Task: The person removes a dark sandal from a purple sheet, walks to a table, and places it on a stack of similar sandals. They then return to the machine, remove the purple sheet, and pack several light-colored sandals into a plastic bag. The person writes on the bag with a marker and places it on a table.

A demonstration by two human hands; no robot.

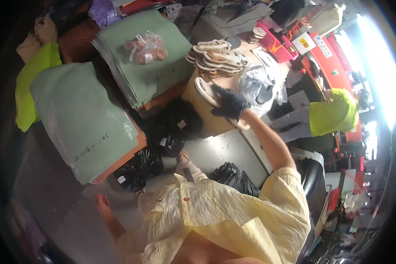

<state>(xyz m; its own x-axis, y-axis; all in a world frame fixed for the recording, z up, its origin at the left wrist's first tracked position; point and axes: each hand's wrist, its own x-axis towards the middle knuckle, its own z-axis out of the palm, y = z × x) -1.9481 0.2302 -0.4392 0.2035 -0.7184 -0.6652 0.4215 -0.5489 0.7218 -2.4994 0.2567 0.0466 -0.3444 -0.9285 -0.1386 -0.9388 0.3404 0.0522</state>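
My right hand point(231, 104), in a dark glove, grips a white-edged shoe sole point(203, 89) across its middle. The sole slants, one end toward the table and the other showing below my wrist. Just beyond it, a pile of similar soles point(220, 59) lies on a light brown table point(193, 94). Beside the pile sits a clear plastic bag point(256, 83) with dark pieces inside. My left hand point(102, 203) is bare and hangs low at the left, near a stack of green sheets. Its fingers look loosely stretched out, slightly blurred, with nothing visible in them.
Two stacks of green sheets point(79, 119) stand at the left, the farther one bearing bagged brown items point(147, 48). Several black plastic bags point(147, 163) lie on the floor before me. A pink basket point(279, 44) is at the back right. A person in a yellow-green shirt point(332, 113) works at the right.
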